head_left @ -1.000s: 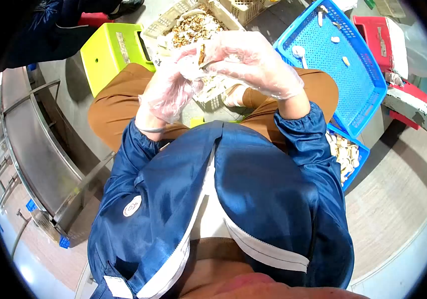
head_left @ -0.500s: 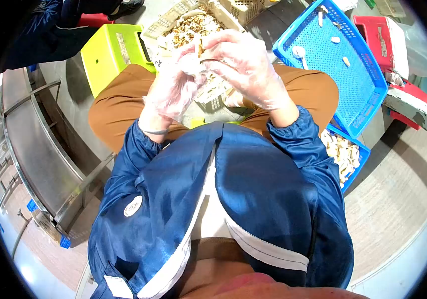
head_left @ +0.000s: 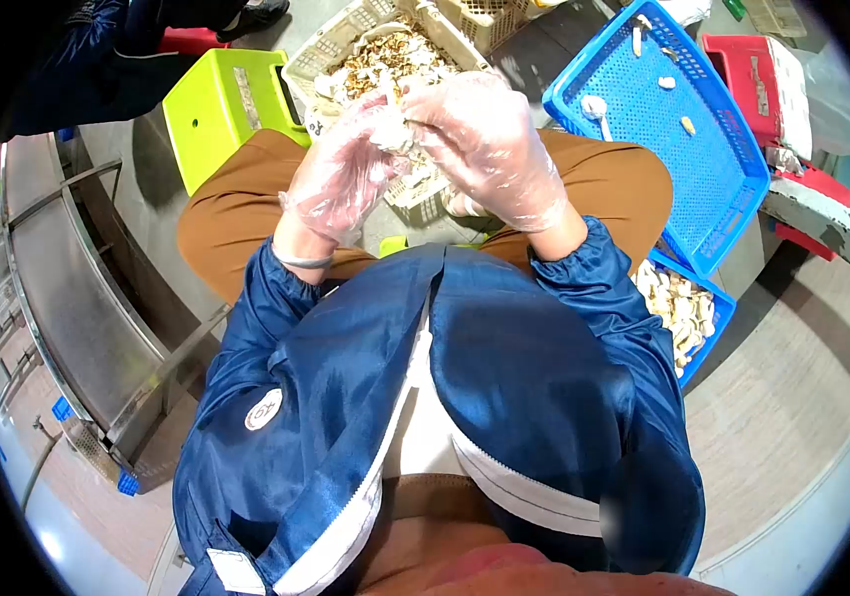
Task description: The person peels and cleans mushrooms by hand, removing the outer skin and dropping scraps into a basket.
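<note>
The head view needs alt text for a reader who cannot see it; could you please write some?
A person's gloved left hand and right hand meet at what looks like a small pale piece, in front of a cream crate of brown and whitish pieces. To the right, a blue basket holds a few scattered pieces.

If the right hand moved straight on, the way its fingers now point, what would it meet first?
Most likely the left hand, or the small pale piece that it holds; which comes first is hard to judge in depth.
</note>
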A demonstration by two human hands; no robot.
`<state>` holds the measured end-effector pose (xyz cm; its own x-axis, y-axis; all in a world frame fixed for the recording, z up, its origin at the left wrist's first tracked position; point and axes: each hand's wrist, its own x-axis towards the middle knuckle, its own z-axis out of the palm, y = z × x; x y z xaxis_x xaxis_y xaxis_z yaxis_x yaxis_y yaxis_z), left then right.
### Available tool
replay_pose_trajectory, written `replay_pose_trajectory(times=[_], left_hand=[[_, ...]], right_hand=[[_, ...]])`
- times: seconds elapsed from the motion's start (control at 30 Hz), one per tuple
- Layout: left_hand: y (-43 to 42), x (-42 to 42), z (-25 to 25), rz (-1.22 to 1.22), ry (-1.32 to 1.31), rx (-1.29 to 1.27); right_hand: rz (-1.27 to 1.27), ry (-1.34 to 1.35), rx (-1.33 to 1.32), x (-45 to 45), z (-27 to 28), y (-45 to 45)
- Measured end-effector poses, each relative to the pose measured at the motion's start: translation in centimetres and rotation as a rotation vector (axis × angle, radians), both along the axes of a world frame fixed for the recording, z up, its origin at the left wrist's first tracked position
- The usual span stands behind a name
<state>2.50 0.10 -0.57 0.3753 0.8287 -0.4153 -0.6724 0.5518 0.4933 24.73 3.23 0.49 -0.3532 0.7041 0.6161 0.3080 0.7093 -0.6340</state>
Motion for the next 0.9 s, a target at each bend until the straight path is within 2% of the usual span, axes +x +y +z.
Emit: replay_pose_trajectory(times=[0.07,0.13,0.2,0.23,0.27,0.33,0.4,0.43,0.47,0.53,0.63,0.7,0.83,0.9], left_hand=[[0.5,-0.3,0.3,-0.076,-0.174,-0.013],[0.6,-0.5,0.3,-0.093,-0.302,-0.042],[0.5,-0.6,1.3,-0.12,-0.263,-0.053],[0.5,-0.4,1.7,-0.134,-0.266,-0.076],[0.7,-0.4,1.9,-0.15,-0.268,-0.099],[0.9,-0.2,1.9,-0.136,-0.266,-0.112],[0.8,-0.3,1.3,-0.071,-0.284,-0.153],[0.8,-0.5,0.9,-0.049,-0.199,-0.149],[0.8,-0.5,0.7,-0.033,-0.212,-0.164],[1.2,-0.1,0.7,-0.004,-0.239,-0.192],[1.5,0.9,1.4,-0.074,-0.105,-0.09],[1.4,0.7,0.1,-0.087,-0.099,-0.084],[1.1,-0.1,0.0,-0.139,-0.045,-0.046],[0.9,0.2,1.1,-0.088,0.012,-0.056]], right_hand=[[0.064,0.118,-0.207,0.6,0.9,0.1],[0.137,0.361,-0.589,0.9,0.7,0.3],[0.044,0.455,-0.649,1.7,0.2,1.5],[-0.04,0.522,-0.81,2.1,1.0,1.7],[-0.021,0.601,-0.727,2.4,-0.9,2.7],[-0.046,0.645,-0.724,2.4,-1.0,3.4],[0.13,0.633,-0.652,2.6,0.0,3.1],[0.229,0.519,-0.608,2.9,0.3,2.9],[0.285,0.331,-0.448,2.7,0.8,2.9],[0.279,0.131,-0.294,2.4,2.0,2.4],[0.292,0.113,-0.227,2.1,1.2,2.8],[0.275,0.141,-0.168,2.1,0.4,3.0],[0.174,0.198,-0.474,2.2,0.7,2.1],[0.132,0.495,-0.707,1.3,0.4,2.0]])
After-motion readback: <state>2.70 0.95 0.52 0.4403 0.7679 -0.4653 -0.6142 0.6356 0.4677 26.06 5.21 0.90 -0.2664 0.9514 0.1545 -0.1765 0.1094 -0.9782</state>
